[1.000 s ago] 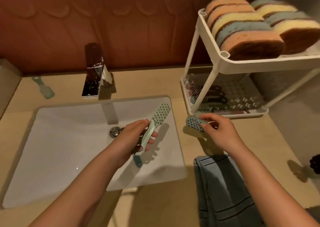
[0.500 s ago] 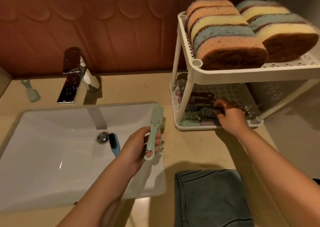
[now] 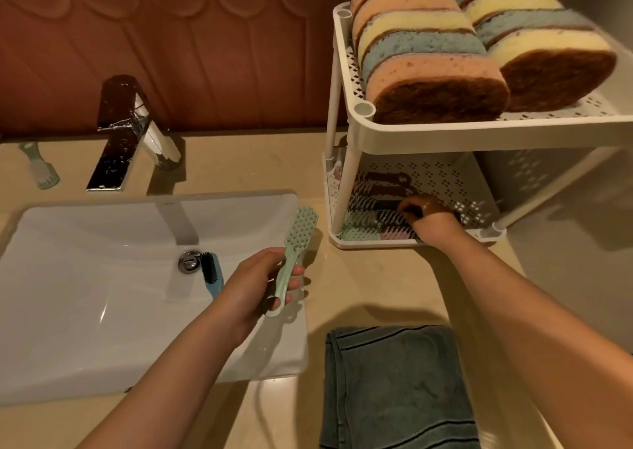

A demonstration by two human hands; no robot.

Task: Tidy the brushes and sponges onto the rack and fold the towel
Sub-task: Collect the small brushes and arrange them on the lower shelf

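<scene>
My left hand is shut on the handle of a mint green brush, held bristle head up over the sink's right rim. My right hand reaches into the lower shelf of the white rack, with its fingers curled down onto a row of several brushes lying there. I cannot tell whether it grips one. A blue brush with black bristles lies in the sink beside the drain. A pale green brush lies on the counter at the far left. Several sponges fill the rack's top shelf. A dark folded towel lies on the counter near me.
The white sink takes up the left of the beige counter, with a chrome faucet behind it. The rack's front post stands just left of my right hand. A red-brown wall runs along the back.
My right hand carried a grey brush from the counter into the rack's lower shelf and stays there. My left hand lifted the mint brush away from the blue brush lying by the drain.
</scene>
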